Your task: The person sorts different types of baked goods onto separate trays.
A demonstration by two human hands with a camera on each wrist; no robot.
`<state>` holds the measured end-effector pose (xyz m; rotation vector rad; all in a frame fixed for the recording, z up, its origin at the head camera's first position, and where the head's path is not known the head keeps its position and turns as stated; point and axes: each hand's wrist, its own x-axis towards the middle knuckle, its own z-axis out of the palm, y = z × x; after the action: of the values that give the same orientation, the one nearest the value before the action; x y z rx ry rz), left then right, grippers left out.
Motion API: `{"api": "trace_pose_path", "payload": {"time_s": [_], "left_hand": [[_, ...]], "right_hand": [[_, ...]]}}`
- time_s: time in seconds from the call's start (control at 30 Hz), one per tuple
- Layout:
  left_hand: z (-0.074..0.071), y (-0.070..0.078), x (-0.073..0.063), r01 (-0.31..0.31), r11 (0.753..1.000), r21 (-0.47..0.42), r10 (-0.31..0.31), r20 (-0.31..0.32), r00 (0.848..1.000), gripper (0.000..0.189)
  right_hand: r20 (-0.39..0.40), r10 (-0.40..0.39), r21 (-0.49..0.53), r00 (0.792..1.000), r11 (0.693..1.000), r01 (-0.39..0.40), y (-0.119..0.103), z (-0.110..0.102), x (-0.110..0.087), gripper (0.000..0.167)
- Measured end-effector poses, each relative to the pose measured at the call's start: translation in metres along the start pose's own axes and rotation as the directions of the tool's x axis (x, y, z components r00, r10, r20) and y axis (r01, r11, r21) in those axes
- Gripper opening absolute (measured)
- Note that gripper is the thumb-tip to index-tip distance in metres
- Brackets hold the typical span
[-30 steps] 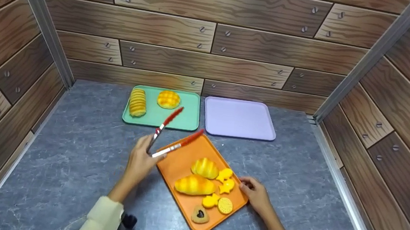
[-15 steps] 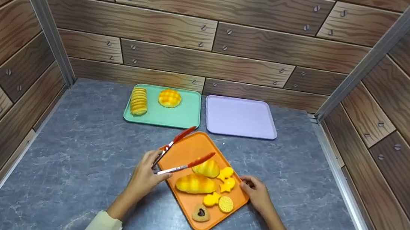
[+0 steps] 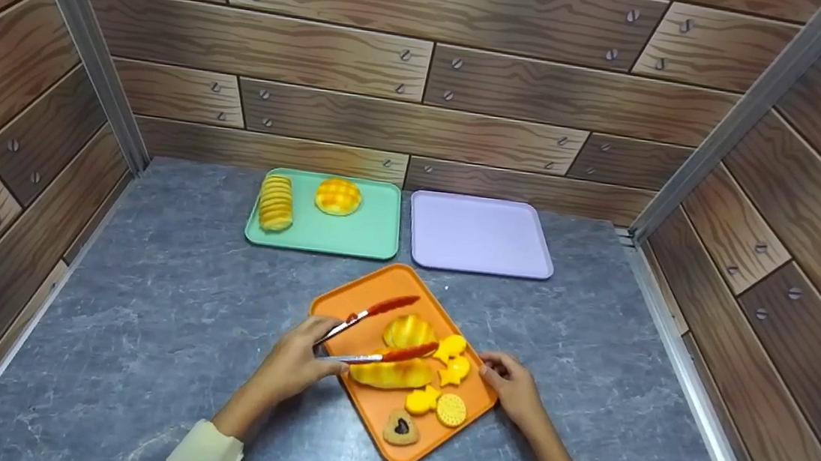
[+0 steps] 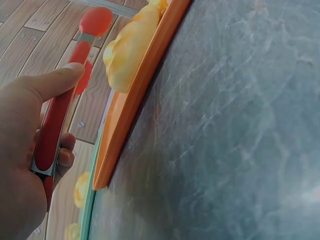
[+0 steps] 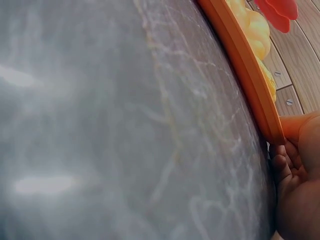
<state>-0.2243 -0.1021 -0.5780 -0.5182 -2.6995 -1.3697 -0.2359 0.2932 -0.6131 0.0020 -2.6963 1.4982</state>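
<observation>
My left hand [image 3: 292,362] holds red-tipped tongs [image 3: 410,352] over the orange tray [image 3: 375,286]. Their two arms are spread, one tip beyond and one on the near side of a small striped bread roll [image 3: 408,330]. The lower arm overlaps a longer bread roll [image 3: 392,378] in the head view. In the left wrist view, thumb and fingers wrap the tongs' red handle [image 4: 52,130]. With thumb and fingers, my right hand [image 3: 515,391] grips the tray's right edge; several yellow cookies [image 3: 453,372] and a heart-centred cookie [image 3: 401,427] lie near it on the tray.
Behind stand a green tray [image 3: 372,238], bearing a ridged long bread [image 3: 276,202] and a round checked bun [image 3: 338,196], and a lilac tray [image 3: 481,235] beside it. Wood-patterned walls [image 3: 420,126] enclose the grey marbled table [image 3: 165,275] at the back and sides.
My left hand has brought the tongs down and toward me, from beside the green tray to over the small bread roll. The right hand has stayed at the orange tray's edge.
</observation>
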Motion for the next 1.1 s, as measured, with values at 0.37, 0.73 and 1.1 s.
{"api": "trace_pose_path", "payload": {"time_s": [0.37, 0.73, 1.1], "left_hand": [[-0.008, -0.005, 0.021, -0.007, 1.000, 0.021, 0.005, 0.073, 0.997, 0.060], [-0.011, -0.010, 0.034, 0.069, 0.997, 0.020, -0.071, 0.156, 0.985, 0.065], [-0.014, -0.010, 0.046, 0.114, 0.993, 0.014, -0.114, 0.196, 0.974, 0.054]], "right_hand": [[-0.001, -0.006, -0.007, 1.000, 1.000, 0.006, 0.001, 0.002, 0.000, 0.020], [0.007, 0.019, 0.008, 1.000, 1.000, -0.019, 0.000, 0.001, -0.001, 0.020], [0.002, 0.021, -0.010, 1.000, 1.000, -0.021, 0.001, 0.001, 0.000, 0.021]]}}
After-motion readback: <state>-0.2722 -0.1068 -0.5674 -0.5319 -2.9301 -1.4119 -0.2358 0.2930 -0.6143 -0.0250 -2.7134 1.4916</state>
